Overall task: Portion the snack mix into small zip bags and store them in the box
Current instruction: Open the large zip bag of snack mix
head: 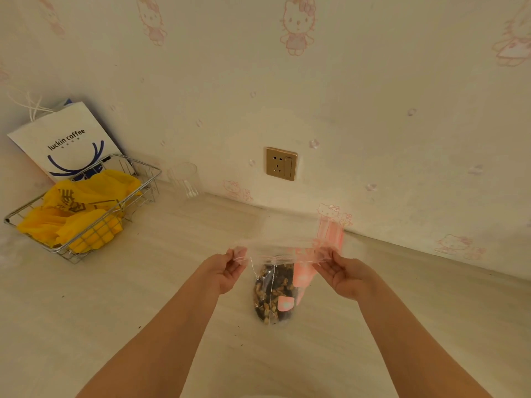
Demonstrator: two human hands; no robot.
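A clear zip bag (274, 294) with a pink strip along its top and pink labels hangs above the pale table, its lower part filled with brown and dark snack mix. My left hand (227, 271) pinches the bag's top left corner. My right hand (343, 272) pinches its top right corner. The top edge is stretched between them. More clear plastic with pink print (330, 231) shows blurred just behind the hands, near the wall.
A wire basket (86, 248) at the left holds yellow plastic bags (83, 208). A white paper coffee bag (66, 139) leans on the wall behind it. A clear glass (184, 179) stands by the wall, and a gold wall socket (281, 164) is further right.
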